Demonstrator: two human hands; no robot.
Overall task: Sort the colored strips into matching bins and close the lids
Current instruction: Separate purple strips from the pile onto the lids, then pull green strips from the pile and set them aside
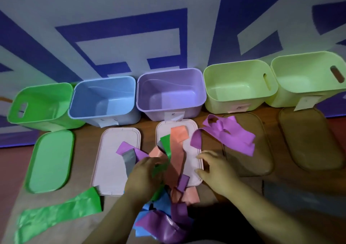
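Five open bins stand along the wall: green (43,120), blue (119,121), purple (149,112), and two pale yellow-green ones (215,105) (280,99). A mixed pile of strips lies in front of me, with orange (177,155), green (165,144), grey (129,159), blue (161,202) and purple (168,227) pieces. My left hand (144,176) grips a green strip in the pile. My right hand (213,167) hovers with spread fingers over the edge of a pale lid (194,161). More purple strips (230,135) lie to the right.
A green lid (50,159) and a second pale lid (110,161) lie flat on the wooden table. Two brownish translucent lids (249,150) (310,140) lie at right. A long green strip (56,212) lies apart at front left.
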